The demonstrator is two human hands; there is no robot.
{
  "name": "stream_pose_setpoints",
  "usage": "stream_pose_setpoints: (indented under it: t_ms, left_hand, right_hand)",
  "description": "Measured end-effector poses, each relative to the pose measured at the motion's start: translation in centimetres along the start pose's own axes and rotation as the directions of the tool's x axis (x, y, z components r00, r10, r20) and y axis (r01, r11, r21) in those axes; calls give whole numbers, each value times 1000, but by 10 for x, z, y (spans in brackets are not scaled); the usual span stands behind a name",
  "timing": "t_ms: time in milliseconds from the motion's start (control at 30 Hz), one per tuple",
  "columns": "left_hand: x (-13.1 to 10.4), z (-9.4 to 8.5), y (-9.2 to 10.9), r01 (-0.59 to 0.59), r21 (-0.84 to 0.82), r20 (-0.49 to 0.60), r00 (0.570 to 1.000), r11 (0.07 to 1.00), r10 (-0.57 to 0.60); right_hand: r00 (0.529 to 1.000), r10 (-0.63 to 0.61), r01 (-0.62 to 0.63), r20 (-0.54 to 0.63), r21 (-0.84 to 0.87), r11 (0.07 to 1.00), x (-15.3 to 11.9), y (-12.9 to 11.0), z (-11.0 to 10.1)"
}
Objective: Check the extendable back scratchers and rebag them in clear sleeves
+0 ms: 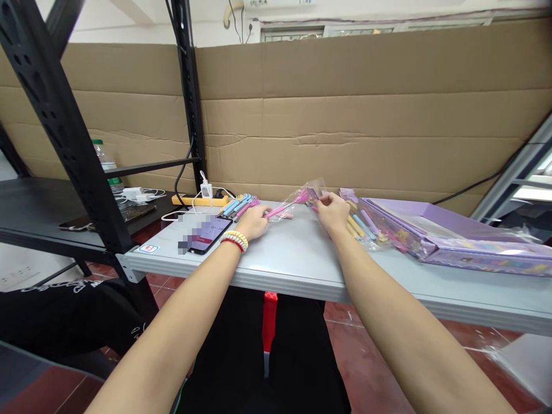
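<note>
A pink pen point(278, 211) in a clear plastic sleeve point(291, 202) lies stretched between my hands above the table. My left hand point(253, 223), with beaded bracelets at the wrist, has its fingers closed on the pen's near end. At the other end, by a bright pink topper, my right hand point(334, 213) pinches the clear sleeve. Several loose pens point(239, 206) with blue, yellow and pink tops lie just beyond my left hand. More pastel pens point(364, 223) in clear wrapping lie to the right of my right hand.
A phone point(211, 234) lies left of my left hand, near a yellow power strip point(200, 200) with a white charger. At the right stands a purple box point(483, 253) in clear wrap. Black shelf posts point(81, 132) rise at the left, and a cardboard wall point(345, 115) lines the back.
</note>
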State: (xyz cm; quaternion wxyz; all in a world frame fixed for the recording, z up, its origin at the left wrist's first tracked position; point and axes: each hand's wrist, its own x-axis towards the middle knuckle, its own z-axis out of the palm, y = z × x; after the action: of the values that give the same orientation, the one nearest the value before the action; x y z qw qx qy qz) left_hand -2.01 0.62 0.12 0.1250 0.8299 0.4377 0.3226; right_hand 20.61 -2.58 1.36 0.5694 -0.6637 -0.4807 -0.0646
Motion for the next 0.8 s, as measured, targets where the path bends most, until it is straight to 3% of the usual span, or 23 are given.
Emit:
stream_pose_setpoints:
  t_ms: [200,467,633,800]
  left_hand:
    - [-2,0,0,-26,56,13,1000,998,25]
    - [-5,-5,4,-50,64,-5,999,997,51]
    - [-5,-5,5,-36,79,-9,999,996,37]
    - [-5,-5,4,-49,72,2,999,996,48]
  right_hand:
    - [999,32,-37,-29,-196,980,-3,-2,-3]
    - [986,-9,-22,-167,-184,983,1,3,-5]
    - [984,-157,148,-81,-109,983,-3,1,-1]
    - [997,-60,51,-50,-165,985,-3,2,0]
